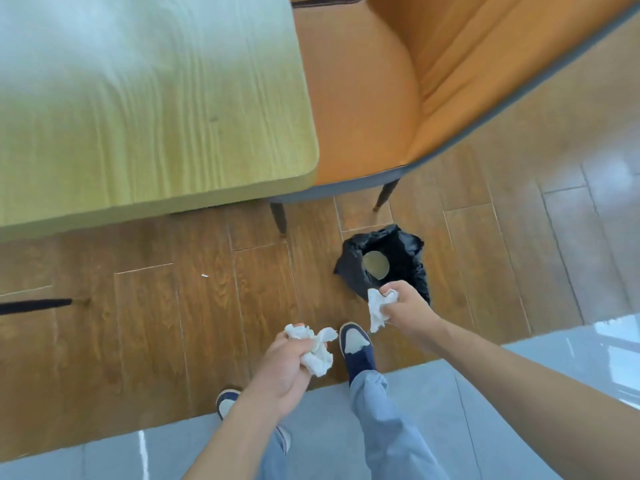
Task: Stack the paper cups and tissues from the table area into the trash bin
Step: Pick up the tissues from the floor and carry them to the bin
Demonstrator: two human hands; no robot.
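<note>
My left hand is closed around a crumpled white tissue, held low over the wooden floor. My right hand grips a second crumpled white tissue right at the near edge of the trash bin. The bin is small, lined with a black bag, and stands on the floor in front of the chair. Inside it I see a round brownish disc, possibly a cup. The wooden table top at upper left shows no cups or tissues in the visible part.
An orange chair with dark legs stands beside the table, just behind the bin. My two blue shoes are on the floor below my hands. A tiny white scrap lies on the wood floor. Grey tiles border the wood at the bottom.
</note>
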